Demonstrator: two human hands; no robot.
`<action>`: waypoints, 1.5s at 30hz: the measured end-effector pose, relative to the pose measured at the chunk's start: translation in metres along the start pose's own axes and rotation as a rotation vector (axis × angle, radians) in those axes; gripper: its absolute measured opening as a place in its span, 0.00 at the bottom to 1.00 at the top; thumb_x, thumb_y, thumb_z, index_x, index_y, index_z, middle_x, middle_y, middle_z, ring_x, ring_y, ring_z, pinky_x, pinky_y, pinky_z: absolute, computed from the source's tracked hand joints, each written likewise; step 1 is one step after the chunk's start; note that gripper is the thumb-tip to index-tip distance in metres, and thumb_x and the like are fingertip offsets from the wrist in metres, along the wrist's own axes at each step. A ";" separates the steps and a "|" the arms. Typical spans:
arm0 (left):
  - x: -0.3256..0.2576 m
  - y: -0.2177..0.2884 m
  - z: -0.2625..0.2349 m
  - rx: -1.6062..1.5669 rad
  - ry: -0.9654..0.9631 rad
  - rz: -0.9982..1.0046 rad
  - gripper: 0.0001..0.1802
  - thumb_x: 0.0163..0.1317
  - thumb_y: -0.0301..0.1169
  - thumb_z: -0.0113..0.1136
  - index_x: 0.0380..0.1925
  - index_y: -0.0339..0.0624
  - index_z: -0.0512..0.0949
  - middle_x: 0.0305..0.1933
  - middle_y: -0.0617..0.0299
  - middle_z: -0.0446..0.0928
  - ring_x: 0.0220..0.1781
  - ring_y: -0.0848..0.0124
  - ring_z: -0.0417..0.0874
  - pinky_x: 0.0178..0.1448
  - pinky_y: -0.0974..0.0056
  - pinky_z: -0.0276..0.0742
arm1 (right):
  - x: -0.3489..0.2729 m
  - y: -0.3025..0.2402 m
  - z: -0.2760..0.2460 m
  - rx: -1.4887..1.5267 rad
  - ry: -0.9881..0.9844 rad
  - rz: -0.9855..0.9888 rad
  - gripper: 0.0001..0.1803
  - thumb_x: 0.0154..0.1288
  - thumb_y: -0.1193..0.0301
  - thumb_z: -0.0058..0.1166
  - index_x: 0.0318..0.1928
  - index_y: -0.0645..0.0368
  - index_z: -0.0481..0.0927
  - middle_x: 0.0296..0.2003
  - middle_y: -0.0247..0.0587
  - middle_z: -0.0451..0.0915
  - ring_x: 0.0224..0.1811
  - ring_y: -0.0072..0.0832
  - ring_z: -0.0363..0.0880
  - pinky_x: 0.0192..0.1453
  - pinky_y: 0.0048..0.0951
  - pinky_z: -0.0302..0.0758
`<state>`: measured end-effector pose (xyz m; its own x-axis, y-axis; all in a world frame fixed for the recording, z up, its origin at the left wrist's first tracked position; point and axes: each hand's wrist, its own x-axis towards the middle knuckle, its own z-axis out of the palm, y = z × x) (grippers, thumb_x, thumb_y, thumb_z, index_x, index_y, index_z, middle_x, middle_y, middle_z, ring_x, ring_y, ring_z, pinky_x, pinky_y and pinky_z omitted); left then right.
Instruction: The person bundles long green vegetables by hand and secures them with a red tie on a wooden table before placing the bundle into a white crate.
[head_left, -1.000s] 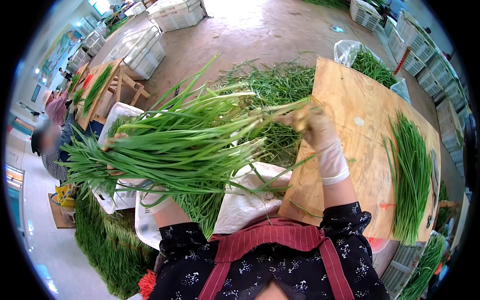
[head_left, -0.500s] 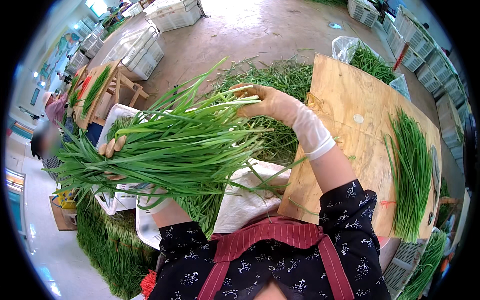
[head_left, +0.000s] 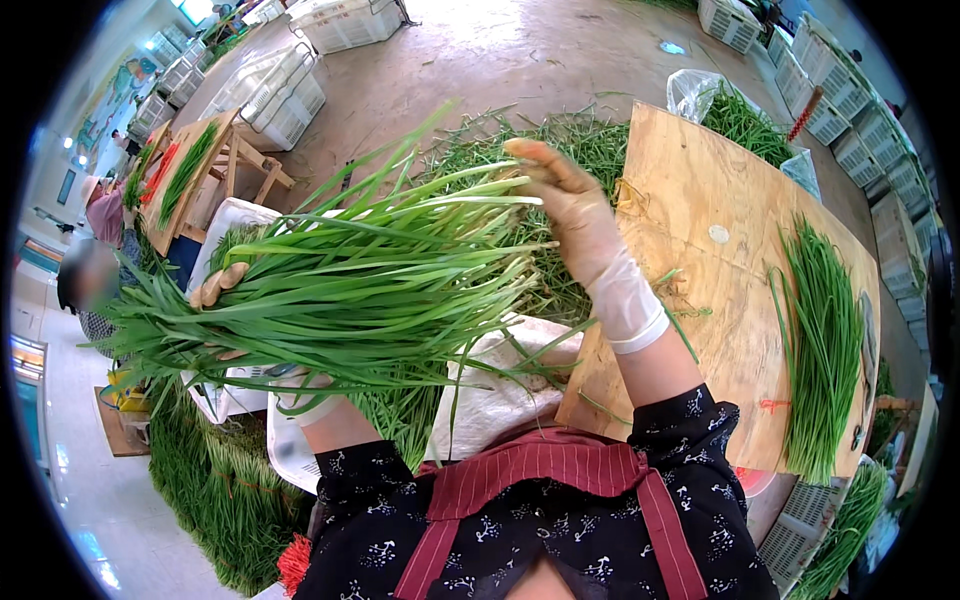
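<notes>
A big loose bunch of garlic chives (head_left: 370,290) lies across my left hand (head_left: 222,288), its leafy ends to the left and pale stem ends to the right. The gloved fingertips of that hand curl over the leaves; the palm is hidden beneath them. At the stem ends is my right hand (head_left: 575,205), in a thin stained glove, its fingers stretched out beside the upper pale stems. A white basket (head_left: 215,395) stands under the bunch, partly covered.
To the right, a wooden board (head_left: 690,220) carries a sorted chive bundle (head_left: 822,350). Loose trimmings (head_left: 590,150) heap beyond my hands. Stacked chives (head_left: 225,490) stand at lower left. Another person (head_left: 95,275) is at far left, near white crates (head_left: 275,105).
My right hand has moved right and straightened its fingers, drawing back from the stem ends. A loose blade now shows by its wrist, over the board. The left hand keeps its hold.
</notes>
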<state>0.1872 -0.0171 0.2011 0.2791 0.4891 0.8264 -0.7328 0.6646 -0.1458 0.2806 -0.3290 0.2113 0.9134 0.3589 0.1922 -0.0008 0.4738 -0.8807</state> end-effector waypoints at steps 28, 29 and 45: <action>0.027 0.012 0.017 0.180 -0.381 -0.544 0.19 0.67 0.36 0.36 0.56 0.44 0.58 0.47 0.65 0.66 0.50 0.70 0.62 0.69 0.60 0.42 | 0.020 0.020 0.034 -1.411 -0.232 0.045 0.26 0.50 0.41 0.52 0.46 0.38 0.79 0.66 0.43 0.51 0.69 0.46 0.43 0.69 0.47 0.32; 0.024 0.015 0.019 0.115 -0.267 -0.599 0.19 0.67 0.36 0.36 0.57 0.44 0.58 0.47 0.65 0.66 0.50 0.70 0.62 0.70 0.61 0.42 | 0.020 0.026 0.032 -1.341 -0.227 0.069 0.26 0.48 0.41 0.53 0.45 0.37 0.79 0.66 0.43 0.51 0.69 0.45 0.43 0.69 0.47 0.32; 0.018 -0.020 0.060 0.174 -0.124 -0.621 0.13 0.49 0.28 0.60 0.36 0.50 0.72 0.41 0.72 0.68 0.55 0.68 0.58 0.64 0.55 0.50 | 0.020 0.050 0.039 -1.837 0.056 -0.210 0.15 0.45 0.51 0.57 0.28 0.46 0.81 0.60 0.38 0.64 0.65 0.43 0.53 0.66 0.59 0.32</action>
<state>0.1700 -0.0554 0.2518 0.6168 -0.0315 0.7865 -0.5508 0.6965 0.4599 0.2832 -0.2670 0.1883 0.8508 0.3747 0.3683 0.4550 -0.8760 -0.1599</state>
